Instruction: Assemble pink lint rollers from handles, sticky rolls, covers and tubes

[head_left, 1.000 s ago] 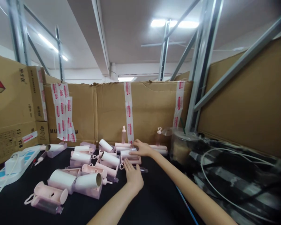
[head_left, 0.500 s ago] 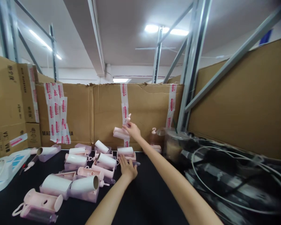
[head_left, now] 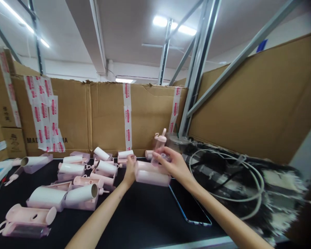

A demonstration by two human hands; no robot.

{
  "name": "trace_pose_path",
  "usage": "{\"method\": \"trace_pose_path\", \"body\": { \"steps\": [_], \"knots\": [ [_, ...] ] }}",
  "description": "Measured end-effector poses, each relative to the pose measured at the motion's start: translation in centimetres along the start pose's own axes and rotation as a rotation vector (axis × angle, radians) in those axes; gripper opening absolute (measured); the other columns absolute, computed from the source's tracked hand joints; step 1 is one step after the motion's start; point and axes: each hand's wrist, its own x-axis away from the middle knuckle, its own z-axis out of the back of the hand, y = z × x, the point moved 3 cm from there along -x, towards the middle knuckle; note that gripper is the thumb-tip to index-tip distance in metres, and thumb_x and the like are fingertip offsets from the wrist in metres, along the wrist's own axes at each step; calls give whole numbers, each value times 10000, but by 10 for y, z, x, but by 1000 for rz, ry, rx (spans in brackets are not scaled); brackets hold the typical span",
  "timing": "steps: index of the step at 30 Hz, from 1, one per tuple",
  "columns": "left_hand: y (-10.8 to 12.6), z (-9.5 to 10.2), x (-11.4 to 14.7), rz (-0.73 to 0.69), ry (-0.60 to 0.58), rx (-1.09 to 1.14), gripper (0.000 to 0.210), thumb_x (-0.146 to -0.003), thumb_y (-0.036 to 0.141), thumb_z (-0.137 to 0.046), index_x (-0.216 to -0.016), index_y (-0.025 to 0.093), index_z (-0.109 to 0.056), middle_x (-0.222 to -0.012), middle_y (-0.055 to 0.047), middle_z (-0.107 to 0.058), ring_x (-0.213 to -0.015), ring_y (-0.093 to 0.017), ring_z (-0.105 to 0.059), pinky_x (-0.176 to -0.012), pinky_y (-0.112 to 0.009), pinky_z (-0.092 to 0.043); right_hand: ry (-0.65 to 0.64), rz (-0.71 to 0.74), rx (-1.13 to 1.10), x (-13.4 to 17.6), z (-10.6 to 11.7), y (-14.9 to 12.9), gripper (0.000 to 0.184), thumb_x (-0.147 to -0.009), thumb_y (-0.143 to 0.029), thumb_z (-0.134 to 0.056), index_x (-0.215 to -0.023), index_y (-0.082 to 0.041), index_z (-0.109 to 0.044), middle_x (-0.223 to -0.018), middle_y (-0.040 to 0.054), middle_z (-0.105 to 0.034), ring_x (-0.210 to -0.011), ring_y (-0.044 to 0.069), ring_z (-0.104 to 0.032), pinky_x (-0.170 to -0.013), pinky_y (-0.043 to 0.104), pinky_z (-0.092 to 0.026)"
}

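Observation:
My right hand point(head_left: 172, 162) is closed on a pale pink case point(head_left: 153, 174) with a white roll in its see-through lower part. A clear bottle part with a pink cap point(head_left: 161, 138) rises above the fingers of that hand. My left hand point(head_left: 130, 171) is beside the left end of this case, its fingers bent and drawn together. What lies inside those fingers is hidden. Just beyond them, another pink case with a white roll point(head_left: 125, 154) rests on the black tabletop point(head_left: 134, 214). A heart-shaped pink loop point(head_left: 157, 135) shows behind the held case.
Several pink cases with white rolls point(head_left: 48, 197) lie across the left side. A phone point(head_left: 191, 204) lies right of centre. Beyond it are a clear tub point(head_left: 177, 141) and a coiled white cable point(head_left: 259, 186). Cardboard walls point(head_left: 106, 117) and a metal post point(head_left: 199, 69) bound the table.
My right hand has brought the pink case down and to the right, away from the cardboard wall. My left hand has gone from lying spread to bent fingers. The view has turned right.

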Motion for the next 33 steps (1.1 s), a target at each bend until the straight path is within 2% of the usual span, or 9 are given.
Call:
{"method": "trace_pose_path", "body": {
  "steps": [4, 7, 9, 14, 20, 26, 29, 31, 33],
  "knots": [
    [9, 7, 33, 77, -164, 17, 425, -845, 414, -491, -1176, 153, -436, -1041, -95, -605, -884, -197, -608, -778, -377, -487, -34, -58, -31, 19, -10, 20, 306, -807, -472, -506, -763, -174, -559, -676, 9, -615, -613, 158, -564, -560, 237, -397],
    [9, 16, 58, 90, -239, -59, 645, -637, 396, -725, -1156, 165, -420, -1071, -109, -606, -965, -231, -586, -840, -356, -448, -81, -65, -17, 20, -33, 30, 290, -799, -474, -513, -762, -189, -555, -663, -2, -613, -599, 157, -565, -558, 239, -391],
    [6, 23, 66, 90, -231, -144, 689, -537, 351, -791, -1109, 168, -454, -1105, -113, -586, -1032, -255, -544, -893, -368, -403, -82, -57, -16, 19, -49, 33, 272, -781, -470, -537, -764, -200, -567, -683, -3, -623, -609, 163, -572, -568, 244, -394],
    [-4, 34, 62, 108, -164, -381, 640, -521, 383, -775, -1057, 175, -496, -1096, -110, -562, -1085, -301, -478, -933, -427, -336, 2, -40, -64, 16, -73, 36, 258, -766, -461, -550, -730, -206, -559, -633, -15, -596, -559, 153, -545, -540, 241, -391],
    [-12, 36, 66, 139, -132, -584, 662, -471, 360, -775, -1038, 146, -506, -1091, -131, -530, -1120, -340, -418, -963, -436, -292, 282, -39, -171, -14, -42, 34, 299, -874, -449, -365, -769, -192, -476, -668, -7, -524, -595, 136, -497, -568, 238, -400],
    [-2, 34, 72, 90, -44, -437, 1140, -385, 337, -807, -1322, 89, -207, -1412, -187, -202, -1314, -333, -111, -1073, -401, -113, 244, 31, -195, -11, -29, 6, 262, -822, -444, -501, -742, -194, -493, -664, -16, -533, -594, 131, -509, -567, 230, -416],
    [13, 37, 72, 41, 45, -110, 852, -570, 394, -709, -1282, 146, -313, -1408, -141, -261, -1331, -282, -123, -1082, -366, -101, 279, 104, -178, 11, -29, 4, 230, -828, -431, -504, -800, -204, -523, -769, 36, -601, -674, 169, -572, -580, 258, -450],
    [27, 40, 69, 38, 50, 4, 583, -759, 466, -499, -1247, 178, -361, -1331, -119, -397, -1278, -249, -290, -1037, -360, -234, 221, 242, -134, 25, -30, 2, 260, -830, -456, -495, -851, -206, -562, -820, 72, -639, -683, 192, -607, -580, 289, -467],
    [43, 43, 66, 75, 7, 63, 515, -835, 521, -318, -1193, 168, -428, -1161, -117, -550, -1111, -251, -495, -902, -366, -395, 89, 384, -90, 36, -32, -4, 288, -793, -484, -546, -863, -212, -610, -769, 64, -670, -635, 193, -624, -573, 296, -469]
  ]
}}
